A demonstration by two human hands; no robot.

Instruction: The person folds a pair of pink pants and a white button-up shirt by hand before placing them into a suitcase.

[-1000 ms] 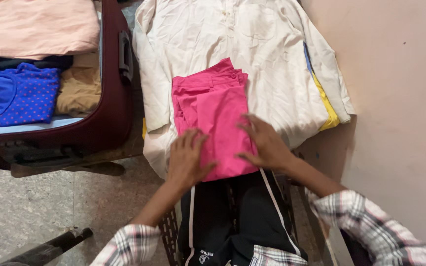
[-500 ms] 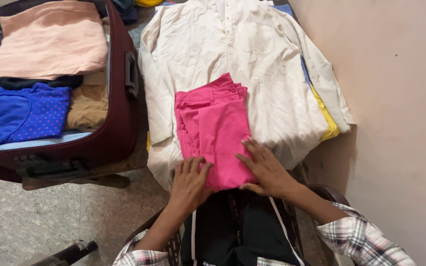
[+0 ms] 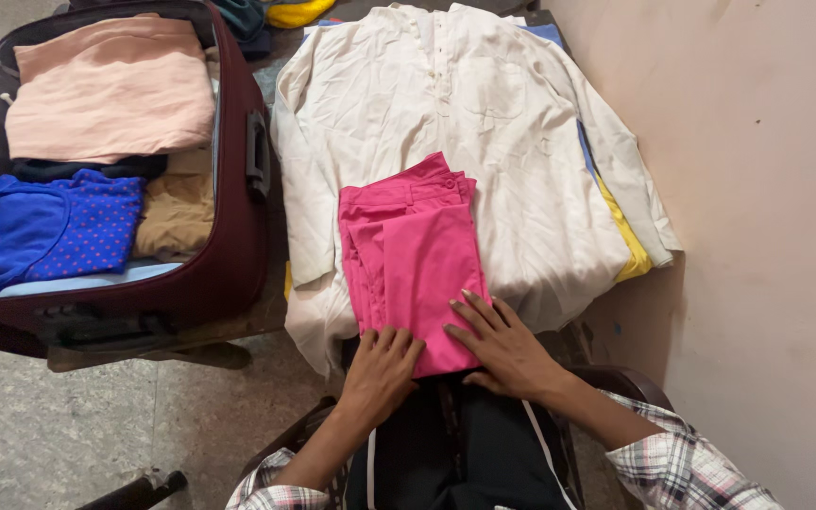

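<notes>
Flatly, both palms pressed the near edge of the folded pink trousers (image 3: 411,260) — left hand (image 3: 380,370) at the near-left corner, right hand (image 3: 502,349) at the near-right, fingers spread and gripping nothing. Those trousers lay on a cream shirt (image 3: 484,123) spread beneath them. Left of the trousers stood an open maroon suitcase (image 3: 238,246) — a peach garment (image 3: 106,90) and a blue dotted top (image 3: 59,227) folded inside.
</notes>
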